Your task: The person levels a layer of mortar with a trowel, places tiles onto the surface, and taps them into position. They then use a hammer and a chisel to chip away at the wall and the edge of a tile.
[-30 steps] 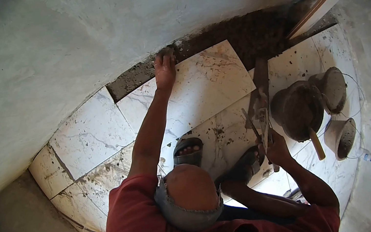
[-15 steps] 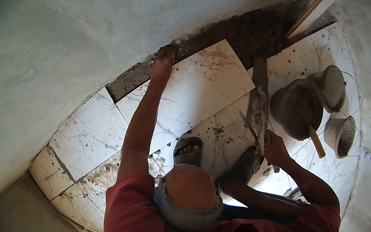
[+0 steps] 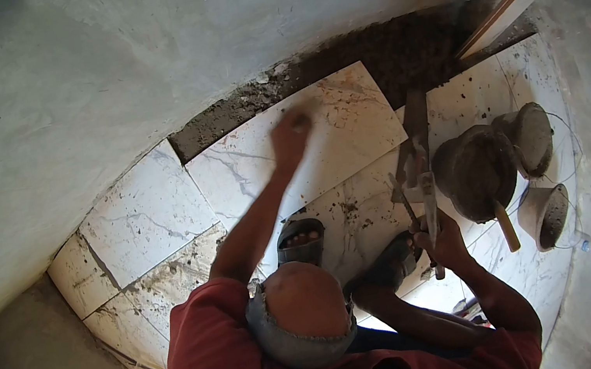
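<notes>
My left hand (image 3: pixel 292 136) is over a large white marbled tile (image 3: pixel 347 140); its fingers look curled, but motion blurs them and any object in them is unclear. Beside the dark bucket, my right hand (image 3: pixel 444 241) is closed around a long narrow tool (image 3: pixel 429 196), which seems to be a trowel, its handle end showing below the fingers. A thin dark bar (image 3: pixel 402 197) lies close to these fingers. Between the tile and the wall runs a strip of rough grey mortar (image 3: pixel 221 118).
A mortar-filled bucket (image 3: pixel 474 173) with a wooden handle (image 3: pixel 506 226) stands at the right, beside two smaller buckets (image 3: pixel 532 139) (image 3: pixel 546 215). Tile pieces (image 3: pixel 513 4) lean at the upper right. Sandalled feet (image 3: pixel 300 240) (image 3: pixel 397 265) rest on the tiles.
My left hand has left the mortar strip at the wall and moved down and right over the tile. My right hand and its tool have shifted slightly right.
</notes>
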Demonstrator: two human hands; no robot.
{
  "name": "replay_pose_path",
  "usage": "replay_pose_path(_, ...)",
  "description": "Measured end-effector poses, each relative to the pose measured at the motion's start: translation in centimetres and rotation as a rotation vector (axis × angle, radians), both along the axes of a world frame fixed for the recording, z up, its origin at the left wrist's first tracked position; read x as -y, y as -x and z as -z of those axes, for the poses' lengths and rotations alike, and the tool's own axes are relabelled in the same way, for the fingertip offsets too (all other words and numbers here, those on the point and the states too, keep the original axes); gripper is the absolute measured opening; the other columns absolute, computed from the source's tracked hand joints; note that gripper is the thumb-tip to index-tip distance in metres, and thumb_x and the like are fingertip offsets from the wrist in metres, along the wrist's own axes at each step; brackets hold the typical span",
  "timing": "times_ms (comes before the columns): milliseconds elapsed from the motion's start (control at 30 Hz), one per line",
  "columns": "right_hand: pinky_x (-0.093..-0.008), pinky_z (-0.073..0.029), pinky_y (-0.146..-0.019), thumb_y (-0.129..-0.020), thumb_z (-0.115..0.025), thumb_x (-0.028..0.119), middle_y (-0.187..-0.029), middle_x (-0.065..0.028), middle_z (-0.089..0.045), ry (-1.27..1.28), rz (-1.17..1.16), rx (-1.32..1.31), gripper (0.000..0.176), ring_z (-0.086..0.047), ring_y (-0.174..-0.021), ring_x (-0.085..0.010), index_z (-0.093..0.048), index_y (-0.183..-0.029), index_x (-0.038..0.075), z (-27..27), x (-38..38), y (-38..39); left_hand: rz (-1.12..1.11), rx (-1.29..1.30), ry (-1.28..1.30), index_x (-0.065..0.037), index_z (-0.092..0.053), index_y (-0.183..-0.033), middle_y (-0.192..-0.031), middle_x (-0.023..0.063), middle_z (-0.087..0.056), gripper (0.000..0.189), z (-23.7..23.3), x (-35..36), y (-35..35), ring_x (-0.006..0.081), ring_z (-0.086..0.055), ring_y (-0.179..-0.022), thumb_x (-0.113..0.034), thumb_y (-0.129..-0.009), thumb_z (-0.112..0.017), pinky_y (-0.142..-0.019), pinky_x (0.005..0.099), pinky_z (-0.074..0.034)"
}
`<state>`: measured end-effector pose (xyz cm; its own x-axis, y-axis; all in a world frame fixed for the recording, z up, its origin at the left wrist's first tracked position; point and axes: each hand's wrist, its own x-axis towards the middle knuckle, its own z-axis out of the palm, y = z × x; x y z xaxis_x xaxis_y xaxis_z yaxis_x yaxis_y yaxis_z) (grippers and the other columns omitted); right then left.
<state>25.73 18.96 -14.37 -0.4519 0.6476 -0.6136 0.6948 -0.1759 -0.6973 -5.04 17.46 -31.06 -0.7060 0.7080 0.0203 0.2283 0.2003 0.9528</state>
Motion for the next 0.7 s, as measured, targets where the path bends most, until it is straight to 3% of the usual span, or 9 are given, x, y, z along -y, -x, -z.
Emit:
replay_pose_path(100, -0.0278, -0.046, -0.055, -0.071, -0.060, 0.006, -0.076, -0.0093, -0.060, 0.026, 0.042, -0.087, 0.020, -0.056, -0.061, -0.0138, -0.049, -0.086, 0.001, -0.9, -0.4, 0.8, 0.328, 0.336, 0.109, -0.009, -0.064, -0.095, -0.090, 0.0106, -0.063, 0.021, -0.5, 1.1, -9.3, 0.0220, -0.062, -0.077, -0.009, -0.075, -0.060, -0.069, 0.0304, -0.049)
replay_pose_path(133, -0.0273, -0.047, -0.055, -0.070, -0.060, 0.005, -0.077, -0.0091, -0.060, 0.080, 0.088, -0.151, 0.019, -0.056, -0.061, -0.0135, -0.048, -0.084, 0.002, -1.2, -0.5, 1.1, 0.445, 0.246, 0.057, -0.006, -0.062, -0.100, -0.095, 0.0121, -0.063, 0.025, -1.0, 1.5, -12.5, 0.0185, -0.061, -0.085, -0.014, -0.076, -0.061, -0.077, 0.0302, -0.048)
replay_pose_path(200, -0.0268, -0.047, -0.056, -0.070, -0.059, 0.004, -0.079, -0.0094, -0.060, 0.080, 0.104, -0.161, 0.018, -0.057, -0.062, -0.0136, -0.046, -0.082, 0.002, -2.1, -1.0, 2.0, 0.833, 0.310, 0.185, -0.007, -0.059, -0.107, -0.105, 0.0142, -0.059, 0.031, -1.5, 2.1, -17.3, 0.0246, -0.058, -0.096, -0.017, -0.077, -0.060, -0.087, 0.0345, -0.044)
replay_pose_path(233, -0.0263, -0.047, -0.057, -0.071, -0.059, 0.003, -0.080, -0.0098, -0.060, 0.085, 0.120, -0.171, 0.018, -0.057, -0.063, -0.0137, -0.044, -0.081, 0.003, -2.4, -1.1, 2.3, 0.831, 0.313, 0.182, -0.007, -0.059, -0.107, -0.105, 0.0142, -0.059, 0.031, -2.1, 1.9, -17.7, 0.0246, -0.058, -0.096, -0.017, -0.077, -0.060, -0.087, 0.0345, -0.044)
replay_pose_path(300, -0.0267, -0.047, -0.057, -0.071, -0.059, 0.003, -0.080, -0.0100, -0.060, 0.020, 0.078, -0.152, 0.018, -0.057, -0.064, -0.0136, -0.044, -0.081, 0.003, -2.7, -1.4, 2.3, 0.743, 0.212, -0.112, -0.007, -0.053, -0.115, -0.115, 0.0162, -0.053, 0.041, -3.2, 1.6, -17.9, 0.0304, -0.051, -0.107, -0.019, -0.077, -0.061, -0.095, 0.0385, -0.037)
replay_pose_path(400, -0.0265, -0.046, -0.057, -0.069, -0.058, 0.001, -0.078, -0.0093, -0.059, -0.044, 0.059, -0.152, 0.018, -0.055, -0.064, -0.0125, -0.045, -0.081, 0.003, -2.7, -1.6, 1.8, 0.341, 0.113, 0.097, -0.008, -0.048, -0.119, -0.123, 0.0163, -0.046, 0.044, -0.1, -1.8, -9.5, 0.0320, -0.042, -0.115, -0.020, -0.078, -0.060, -0.098, 0.0398, -0.032)
replay_pose_path(467, -0.0260, -0.044, -0.056, -0.069, -0.057, -0.002, -0.076, -0.0084, -0.058, -0.036, 0.085, -0.173, 0.018, -0.053, -0.062, -0.0114, -0.045, -0.080, 0.004, -2.4, -1.5, 1.3, 0.064, -0.315, 0.062, 0.000, -0.049, -0.112, -0.117, 0.0203, -0.047, 0.038, 4.6, -3.9, -1.5, 0.0342, -0.041, -0.114, -0.017, -0.078, -0.058, -0.100, 0.0422, -0.028)
replay_pose_path(567, -0.0277, -0.047, -0.062, -0.069, -0.059, 0.004, -0.080, -0.0103, -0.060, -0.006, 0.020, -0.064, 0.018, -0.058, -0.069, -0.0143, -0.045, -0.081, 0.003, -1.6, -1.4, 0.7, -0.154, -0.622, 0.152, -0.008, -0.055, -0.102, -0.096, 0.0158, -0.057, 0.034, 4.1, -4.8, 6.7, 0.0334, -0.051, -0.094, -0.014, -0.070, -0.065, -0.081, 0.0456, -0.041)
replay_pose_path(700, -0.0283, -0.047, -0.063, -0.069, -0.060, 0.005, -0.079, -0.0097, -0.060, 0.026, 0.026, -0.031, 0.018, -0.058, -0.068, -0.0149, -0.048, -0.082, 0.002, -1.6, -1.0, 1.5, -0.309, -0.636, 0.292, -0.007, -0.054, -0.096, -0.091, 0.0156, -0.055, 0.036, 4.7, -5.8, 6.1, 0.0362, -0.051, -0.088, -0.022, -0.067, -0.069, -0.073, 0.0472, -0.041)
